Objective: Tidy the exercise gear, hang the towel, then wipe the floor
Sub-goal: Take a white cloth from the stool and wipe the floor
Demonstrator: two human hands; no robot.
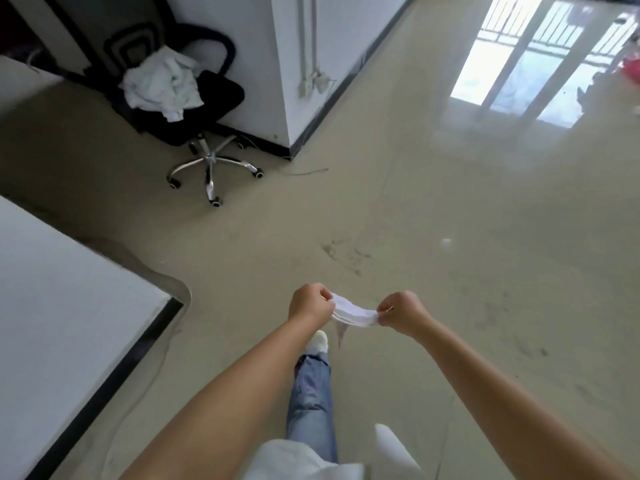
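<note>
both grips, left hand (310,303) and right hand (401,311), pinch the white cloth (353,311) stretched between them.

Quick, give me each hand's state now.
Left hand: closed, pinching one end of the white cloth.
Right hand: closed, pinching its other end.

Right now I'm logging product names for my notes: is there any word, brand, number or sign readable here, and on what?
None can be read. The white cloth stretched between the left hand and the right hand shows no print. The office chair and the white laundry on it show no label.
</note>
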